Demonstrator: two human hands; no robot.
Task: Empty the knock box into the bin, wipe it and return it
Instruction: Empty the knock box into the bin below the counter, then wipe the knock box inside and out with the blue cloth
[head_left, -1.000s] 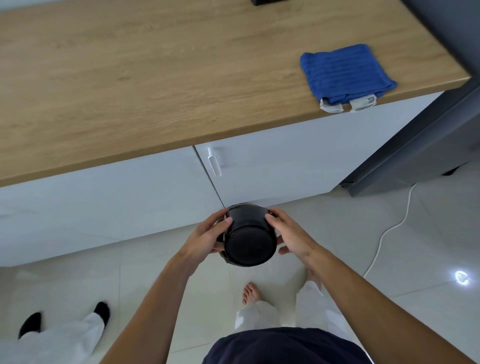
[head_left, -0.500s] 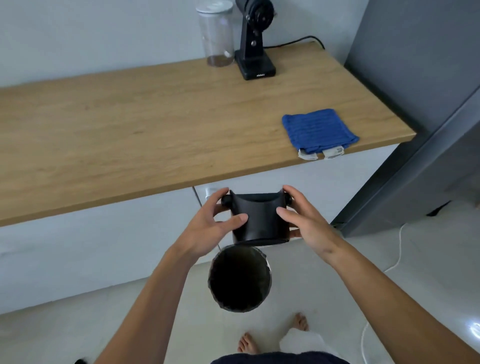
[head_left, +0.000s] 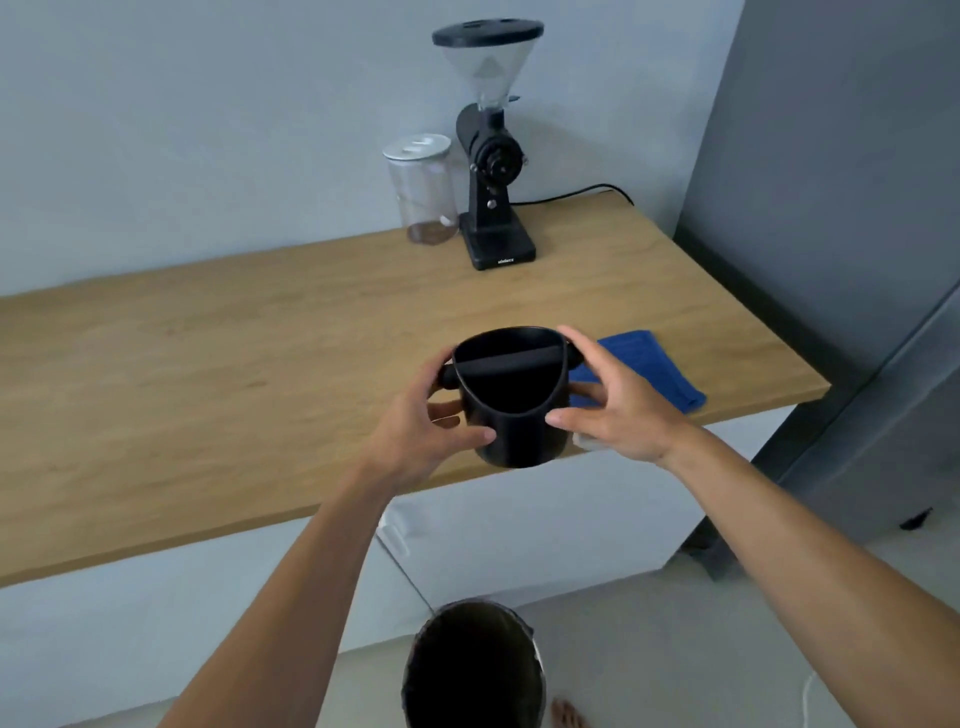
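Observation:
I hold the black knock box upright in both hands above the front edge of the wooden counter. Its opening faces up, the knock bar runs across the top, and the inside looks dark. My left hand grips its left side and my right hand grips its right side. A folded blue cloth lies on the counter just behind my right hand, partly hidden by it. The round black bin stands on the floor directly below, open at the top.
A black coffee grinder and a clear lidded jar stand at the back of the counter by the wall. A grey tall unit bounds the counter on the right. White cabinet fronts run below.
The knock box went from upside down over the bin to upright, and both hands lifted it to counter height. My view tilted up from the floor toward the wall.

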